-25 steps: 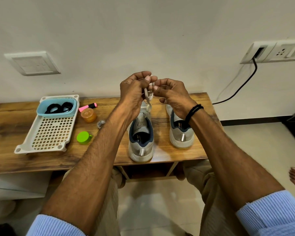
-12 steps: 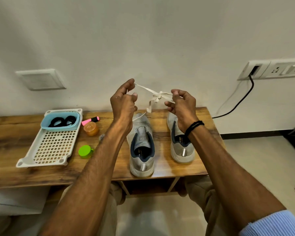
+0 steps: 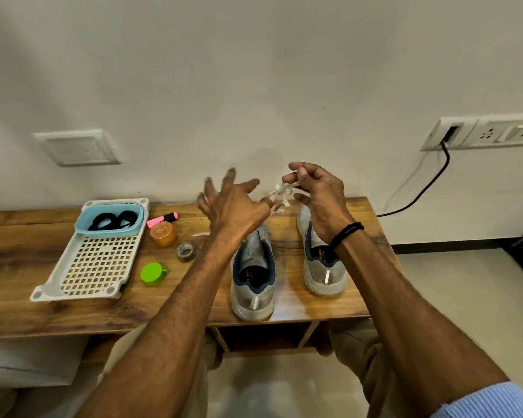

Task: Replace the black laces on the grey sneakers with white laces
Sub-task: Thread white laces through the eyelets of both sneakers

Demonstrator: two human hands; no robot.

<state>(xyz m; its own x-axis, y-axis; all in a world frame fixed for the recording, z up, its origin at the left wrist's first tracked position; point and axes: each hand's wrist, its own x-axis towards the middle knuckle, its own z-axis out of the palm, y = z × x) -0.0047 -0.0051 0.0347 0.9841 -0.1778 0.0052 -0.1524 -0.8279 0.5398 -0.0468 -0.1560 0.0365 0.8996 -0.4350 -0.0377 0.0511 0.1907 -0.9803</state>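
While the right hand (image 3: 317, 203) pinched the white lace (image 3: 280, 190) between thumb and fingertips, holding its knotted tangle in the air above the toes of the grey sneakers (image 3: 252, 279), the left hand (image 3: 233, 206) was spread open and grasped nothing, its fingers blurred at nine o'clock of the tangle. The worst risk was probably a hard pull on the wrong strand, which would cinch the knot tighter instead of freeing it. A single pinch was also a thin hold, so the lace could slip and drop between the shoes on the table (image 3: 27, 312). A pale strand at eight o'clock of the tangle may have been its free end, though blur left that unsure; a sweeping left hand could snag it. The black laces (image 3: 112, 221) lay coiled in the blue tub (image 3: 109, 232) at nine o'clock, well apart
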